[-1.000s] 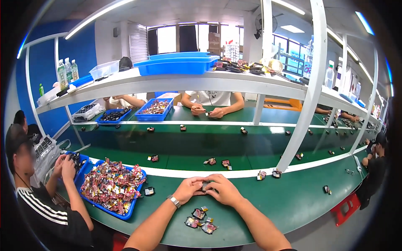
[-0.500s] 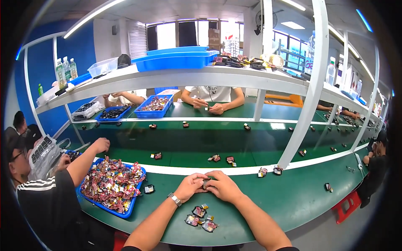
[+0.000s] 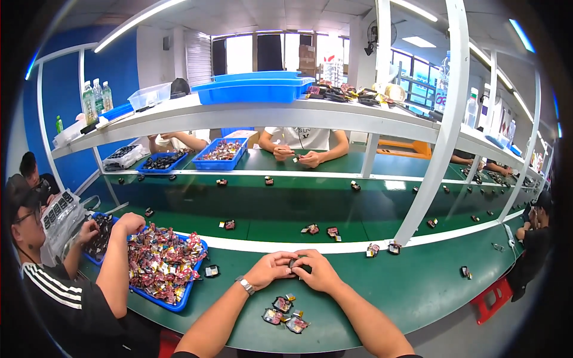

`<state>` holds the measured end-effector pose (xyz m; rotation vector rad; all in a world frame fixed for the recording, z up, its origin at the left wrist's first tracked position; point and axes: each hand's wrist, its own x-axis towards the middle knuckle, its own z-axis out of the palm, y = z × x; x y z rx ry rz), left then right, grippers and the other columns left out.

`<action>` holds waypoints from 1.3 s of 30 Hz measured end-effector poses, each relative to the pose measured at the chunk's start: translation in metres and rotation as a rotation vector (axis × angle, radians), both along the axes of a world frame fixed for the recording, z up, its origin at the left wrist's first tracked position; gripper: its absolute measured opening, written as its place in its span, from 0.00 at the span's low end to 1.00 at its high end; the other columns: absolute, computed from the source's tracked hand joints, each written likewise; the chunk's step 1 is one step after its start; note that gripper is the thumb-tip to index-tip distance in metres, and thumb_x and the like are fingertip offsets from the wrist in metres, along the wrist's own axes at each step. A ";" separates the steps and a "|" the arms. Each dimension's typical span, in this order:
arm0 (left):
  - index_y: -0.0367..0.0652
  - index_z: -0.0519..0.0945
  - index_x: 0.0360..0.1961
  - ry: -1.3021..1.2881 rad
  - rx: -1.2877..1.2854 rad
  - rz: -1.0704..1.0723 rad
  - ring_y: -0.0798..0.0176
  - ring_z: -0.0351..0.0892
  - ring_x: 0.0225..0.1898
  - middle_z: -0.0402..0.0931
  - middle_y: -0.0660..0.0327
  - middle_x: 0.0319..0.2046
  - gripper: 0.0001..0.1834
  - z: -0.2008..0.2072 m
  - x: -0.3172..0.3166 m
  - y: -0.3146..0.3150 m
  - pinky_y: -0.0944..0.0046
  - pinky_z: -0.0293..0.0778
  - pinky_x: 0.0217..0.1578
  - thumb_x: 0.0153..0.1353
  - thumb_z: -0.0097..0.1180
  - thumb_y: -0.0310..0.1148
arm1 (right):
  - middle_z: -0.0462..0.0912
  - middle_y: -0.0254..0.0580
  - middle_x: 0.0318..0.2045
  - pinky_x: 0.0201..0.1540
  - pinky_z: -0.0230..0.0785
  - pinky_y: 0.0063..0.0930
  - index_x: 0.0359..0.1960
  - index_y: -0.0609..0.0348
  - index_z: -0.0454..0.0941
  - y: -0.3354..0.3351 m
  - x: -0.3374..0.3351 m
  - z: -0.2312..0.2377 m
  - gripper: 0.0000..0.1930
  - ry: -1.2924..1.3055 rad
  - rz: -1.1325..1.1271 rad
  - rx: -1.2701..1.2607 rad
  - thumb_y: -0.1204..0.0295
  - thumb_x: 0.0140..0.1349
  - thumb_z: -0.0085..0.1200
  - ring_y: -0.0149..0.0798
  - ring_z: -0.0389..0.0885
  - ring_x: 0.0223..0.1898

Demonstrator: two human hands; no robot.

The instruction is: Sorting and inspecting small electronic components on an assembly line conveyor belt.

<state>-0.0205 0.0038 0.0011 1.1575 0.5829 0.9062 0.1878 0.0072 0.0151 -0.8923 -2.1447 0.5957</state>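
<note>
My left hand [image 3: 270, 270] and my right hand [image 3: 317, 271] meet over the green work table, fingers closed around a small black casing [image 3: 293, 267]. Most of that casing is hidden by the fingers, so its exact kind cannot be made out. Between my forearms lie three small electronic assemblies [image 3: 286, 313], each with a dark frame, a reddish board and a yellow-and-silver tab. Left of my left wrist sits another small assembly [image 3: 212, 271], beside a blue bin [image 3: 181, 306] heaped with similar red, black and yellow parts.
A co-worker's arm [image 3: 118, 268] reaches over the bins at left. Beyond a white rail [image 3: 250, 244] runs a green conveyor belt [image 3: 268, 206] carrying scattered assemblies. A white post [image 3: 425, 173] rises right of my hands, supporting a shelf [image 3: 262, 113] with blue trays. Opposite, another person handles a small part.
The co-worker at left has drawn a hand back from the belt side to the bins, and an assembly now shows on the belt there. My hands stay together around the casing, fingers slightly shifted.
</note>
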 end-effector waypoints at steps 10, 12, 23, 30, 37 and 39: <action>0.35 0.69 0.55 0.074 -0.041 0.061 0.61 0.78 0.51 0.75 0.55 0.50 0.16 0.003 0.003 -0.001 0.58 0.78 0.54 0.65 0.48 0.20 | 0.77 0.42 0.52 0.59 0.66 0.40 0.34 0.54 0.82 0.002 0.001 0.001 0.05 0.091 0.079 -0.034 0.71 0.57 0.60 0.48 0.72 0.56; 0.35 0.69 0.54 0.070 -0.044 0.068 0.61 0.78 0.51 0.76 0.55 0.50 0.16 0.004 0.003 -0.002 0.58 0.78 0.53 0.66 0.48 0.21 | 0.77 0.43 0.52 0.59 0.66 0.40 0.35 0.55 0.82 0.002 0.001 0.002 0.05 0.083 0.079 -0.037 0.71 0.57 0.60 0.48 0.72 0.56; 0.37 0.71 0.51 0.078 -0.054 0.137 0.60 0.80 0.47 0.77 0.56 0.46 0.14 0.001 0.002 -0.003 0.58 0.81 0.49 0.65 0.51 0.22 | 0.77 0.45 0.53 0.60 0.64 0.40 0.38 0.55 0.83 0.007 -0.001 -0.010 0.08 0.139 0.114 -0.057 0.70 0.57 0.60 0.48 0.72 0.56; 0.36 0.71 0.50 0.093 -0.025 0.163 0.60 0.81 0.45 0.78 0.54 0.46 0.13 0.004 0.012 -0.002 0.59 0.82 0.46 0.65 0.51 0.22 | 0.77 0.44 0.52 0.60 0.65 0.39 0.38 0.55 0.83 0.008 0.004 -0.015 0.08 0.141 0.072 -0.032 0.70 0.57 0.60 0.48 0.73 0.56; 0.35 0.70 0.50 0.065 -0.029 0.182 0.60 0.81 0.46 0.77 0.53 0.47 0.13 0.003 0.008 -0.002 0.60 0.82 0.45 0.65 0.50 0.21 | 0.78 0.43 0.51 0.59 0.65 0.40 0.38 0.55 0.83 0.005 -0.004 -0.015 0.08 0.132 0.027 0.012 0.70 0.56 0.61 0.48 0.73 0.55; 0.34 0.70 0.50 0.101 -0.017 0.215 0.59 0.81 0.47 0.77 0.51 0.48 0.13 0.003 0.011 -0.003 0.61 0.83 0.45 0.65 0.48 0.20 | 0.78 0.42 0.51 0.59 0.65 0.39 0.38 0.54 0.84 0.005 -0.002 -0.015 0.08 0.133 0.039 0.003 0.70 0.57 0.60 0.47 0.73 0.56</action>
